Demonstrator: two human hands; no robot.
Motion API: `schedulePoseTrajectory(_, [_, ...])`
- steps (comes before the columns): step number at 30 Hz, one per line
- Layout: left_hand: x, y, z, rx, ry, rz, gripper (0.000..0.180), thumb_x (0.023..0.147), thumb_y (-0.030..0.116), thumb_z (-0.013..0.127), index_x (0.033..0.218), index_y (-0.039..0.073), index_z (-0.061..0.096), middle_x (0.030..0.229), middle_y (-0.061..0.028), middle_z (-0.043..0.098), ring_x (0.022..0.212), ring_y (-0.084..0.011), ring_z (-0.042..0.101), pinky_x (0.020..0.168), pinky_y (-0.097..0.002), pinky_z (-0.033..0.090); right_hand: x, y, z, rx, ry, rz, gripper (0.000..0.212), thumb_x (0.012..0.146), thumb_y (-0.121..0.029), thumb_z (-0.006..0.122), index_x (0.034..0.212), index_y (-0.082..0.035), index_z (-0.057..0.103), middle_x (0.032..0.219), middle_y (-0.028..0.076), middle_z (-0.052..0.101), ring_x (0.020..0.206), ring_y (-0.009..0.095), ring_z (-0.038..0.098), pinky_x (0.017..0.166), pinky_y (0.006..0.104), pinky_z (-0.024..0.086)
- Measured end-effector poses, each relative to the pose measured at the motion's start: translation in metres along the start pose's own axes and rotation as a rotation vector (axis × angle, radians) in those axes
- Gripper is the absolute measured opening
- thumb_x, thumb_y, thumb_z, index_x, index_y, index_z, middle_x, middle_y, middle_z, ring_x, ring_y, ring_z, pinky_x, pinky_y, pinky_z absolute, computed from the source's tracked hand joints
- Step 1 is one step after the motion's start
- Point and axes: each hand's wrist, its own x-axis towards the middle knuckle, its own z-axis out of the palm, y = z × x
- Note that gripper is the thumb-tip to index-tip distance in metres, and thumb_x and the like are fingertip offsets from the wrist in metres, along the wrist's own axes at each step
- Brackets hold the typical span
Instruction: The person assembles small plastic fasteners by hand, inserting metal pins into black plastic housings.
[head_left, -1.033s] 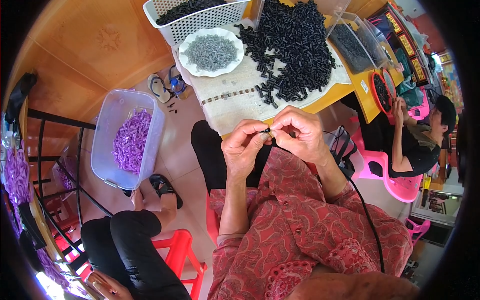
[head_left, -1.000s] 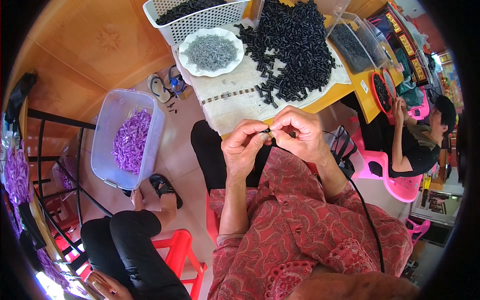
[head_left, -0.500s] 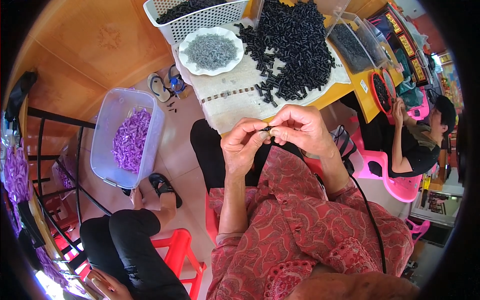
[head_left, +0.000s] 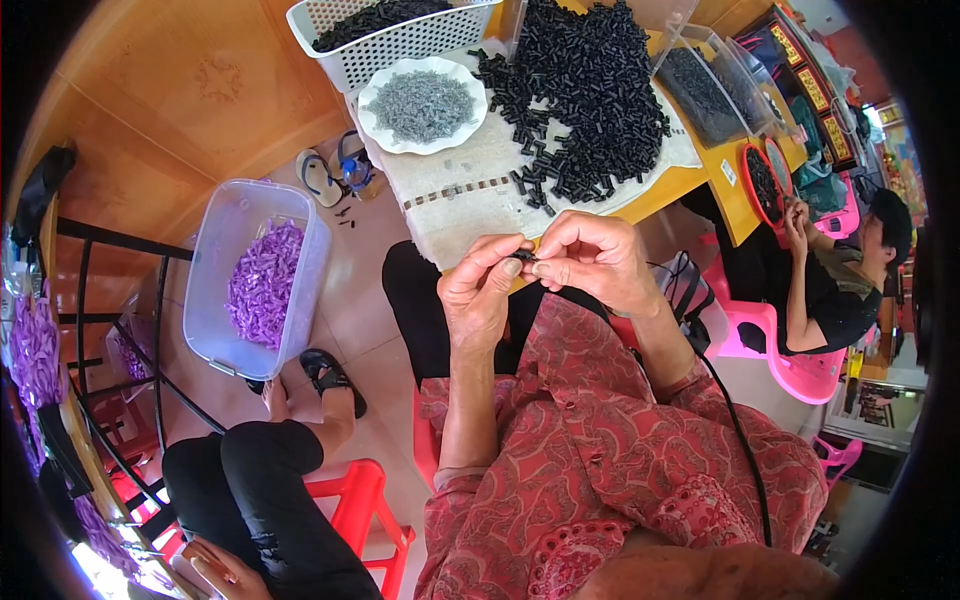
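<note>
Just off the table's near edge, my two hands meet over a small black tube-like piece. Thumb and fingers of my left hand pinch one end of it. At the other end, the thumb and forefinger of my right hand close on it, and their tips hide part of the piece. Beyond the hands lies a big pile of similar short black pieces on a white cloth. To its left, a white scalloped plate holds many small clear bits.
A white perforated basket of black pieces stands at the far left of the table. Clear bins stand at right. On the floor is a clear tub with purple pieces. People sit at left and right; a red stool is beside me.
Both hands have shifted only slightly. More of the black piece shows between my fingertips now, and the left fingers have moved a little to the left.
</note>
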Motion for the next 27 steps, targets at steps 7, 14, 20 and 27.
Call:
schedulePoseTrajectory(7, [-0.002,-0.005,0.005,-0.17,0.073,-0.018,0.025,0.088,-0.003,0.057,0.113,-0.002,0.062,0.099,-0.0118,0.063,0.086,-0.0159,0.06,0.076,-0.0278,0.051,0.001,0.003,0.003,-0.076,0.04,-0.051,0.01,0.079,0.004,0.069,0.086,0.002,0.063,0.08,0.004,0.062,0.067,0.006,0.058,0.056,0.0187,0.046])
schedulePoseTrajectory(14, [-0.003,-0.004,0.007,-0.222,0.136,-0.127,0.023,0.09,0.002,0.058,0.113,0.0,0.061,0.097,-0.0084,0.064,0.087,-0.014,0.06,0.078,-0.0283,0.051,0.001,0.007,0.007,-0.095,0.102,-0.076,0.011,0.077,0.004,0.072,0.083,0.001,0.063,0.079,0.003,0.063,0.067,0.005,0.058,0.057,0.0185,0.046])
schedulePoseTrajectory(20, [-0.003,-0.008,0.007,-0.236,0.122,-0.117,0.022,0.091,0.003,0.058,0.112,-0.001,0.061,0.097,-0.0085,0.064,0.087,-0.0134,0.06,0.078,-0.0284,0.052,0.003,0.009,0.003,-0.296,0.07,-0.218,0.013,0.073,0.007,0.073,0.08,0.002,0.064,0.081,0.007,0.062,0.068,0.009,0.059,0.054,0.0196,0.047])
schedulePoseTrajectory(27, [-0.003,-0.011,0.005,-0.27,0.128,-0.149,0.022,0.091,0.003,0.057,0.112,-0.002,0.061,0.097,-0.0089,0.064,0.088,-0.0147,0.061,0.082,-0.0298,0.05,0.007,0.014,-0.004,-0.329,0.046,-0.238,0.018,0.07,0.004,0.076,0.082,-0.001,0.063,0.082,0.006,0.061,0.066,0.007,0.056,0.053,0.0191,0.044])
